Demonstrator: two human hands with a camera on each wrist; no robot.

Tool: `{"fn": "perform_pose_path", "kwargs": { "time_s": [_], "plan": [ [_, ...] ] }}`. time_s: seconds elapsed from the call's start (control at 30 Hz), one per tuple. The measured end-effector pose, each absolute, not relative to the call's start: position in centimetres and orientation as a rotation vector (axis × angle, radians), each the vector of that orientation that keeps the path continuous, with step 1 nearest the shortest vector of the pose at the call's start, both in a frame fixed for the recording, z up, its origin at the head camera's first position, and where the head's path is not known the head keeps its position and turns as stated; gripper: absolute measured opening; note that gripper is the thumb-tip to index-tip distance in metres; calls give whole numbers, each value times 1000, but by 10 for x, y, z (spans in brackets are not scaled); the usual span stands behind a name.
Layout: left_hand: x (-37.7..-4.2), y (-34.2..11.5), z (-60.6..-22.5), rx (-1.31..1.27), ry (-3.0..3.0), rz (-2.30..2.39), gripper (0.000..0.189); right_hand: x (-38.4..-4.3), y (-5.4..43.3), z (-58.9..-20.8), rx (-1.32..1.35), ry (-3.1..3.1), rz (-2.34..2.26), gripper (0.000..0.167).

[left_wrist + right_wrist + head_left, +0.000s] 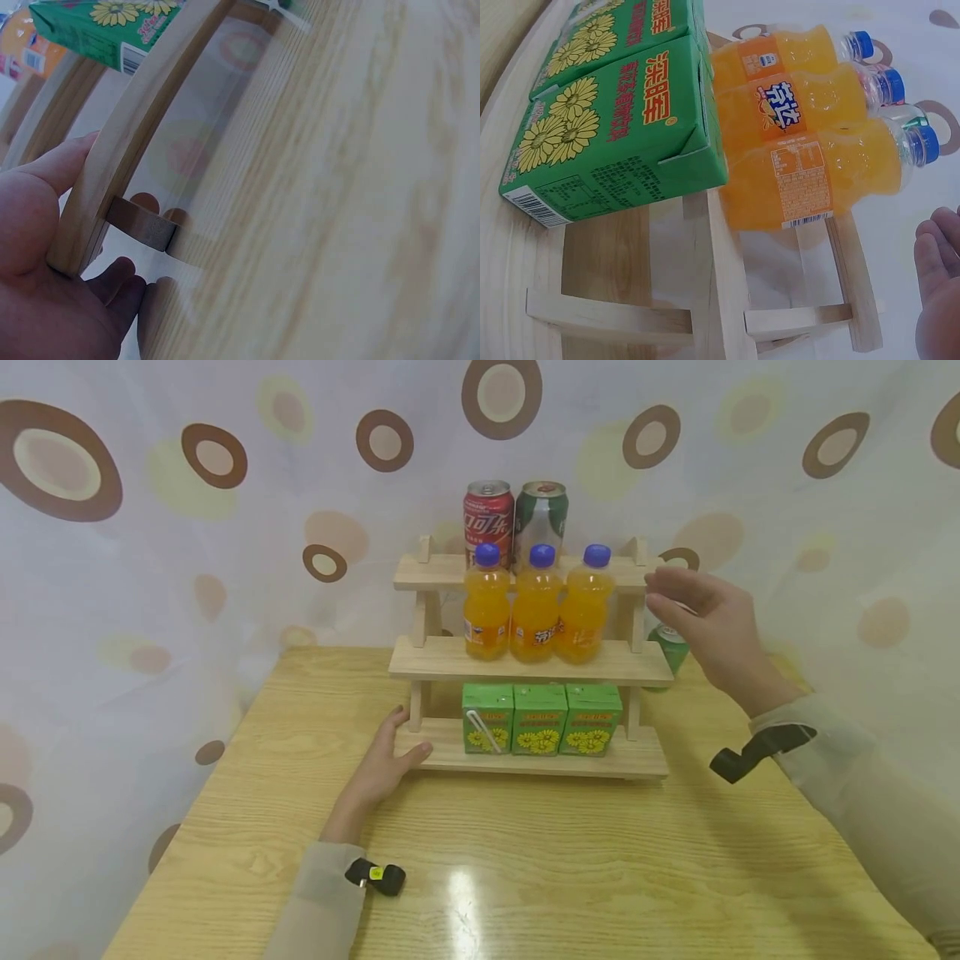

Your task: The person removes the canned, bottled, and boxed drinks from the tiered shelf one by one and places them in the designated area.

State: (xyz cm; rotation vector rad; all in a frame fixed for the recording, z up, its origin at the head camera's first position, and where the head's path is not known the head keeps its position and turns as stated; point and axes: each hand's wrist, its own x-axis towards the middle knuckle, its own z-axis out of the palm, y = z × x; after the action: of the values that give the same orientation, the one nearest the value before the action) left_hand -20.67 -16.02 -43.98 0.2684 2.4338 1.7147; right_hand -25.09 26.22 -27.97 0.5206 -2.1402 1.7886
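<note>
A three-tier wooden display rack (528,670) stands on the table. My left hand (382,764) grips the left end of its bottom board (112,157), thumb over the top and fingers underneath. Beside the right end of the top board, my right hand (708,622) is raised with fingers extended, holding nothing. A red cola can (489,518) and a green-and-white can (542,522) sit on the top tier. Three orange soda bottles (535,618) with blue caps line the middle tier. Along the bottom tier are three green drink cartons (540,720), the left one with a straw.
Behind the rack's right side, partly hidden by it and my right hand, a green can (671,647) stands on the wooden table (480,852). A pale wall covering (225,552) with brown rings hangs close behind the table and along its left side.
</note>
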Motion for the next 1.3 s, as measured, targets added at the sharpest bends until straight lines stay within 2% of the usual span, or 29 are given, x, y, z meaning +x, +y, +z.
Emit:
{"fn": "perform_pose_path", "kwargs": {
  "time_s": [0.4, 0.83, 1.3],
  "plan": [
    [-200, -158, -428, 261, 2423, 1705, 70, -262, 251, -272, 530, -2090, 1854, 43],
    [-201, -159, -429, 279, 2444, 1700, 70, -279, 244, -259, 432, -2275, 1615, 44],
    [-203, -160, -432, 285, 2443, 1699, 70, -300, 232, -243, 384, -2317, 1643, 56]
  ]
}}
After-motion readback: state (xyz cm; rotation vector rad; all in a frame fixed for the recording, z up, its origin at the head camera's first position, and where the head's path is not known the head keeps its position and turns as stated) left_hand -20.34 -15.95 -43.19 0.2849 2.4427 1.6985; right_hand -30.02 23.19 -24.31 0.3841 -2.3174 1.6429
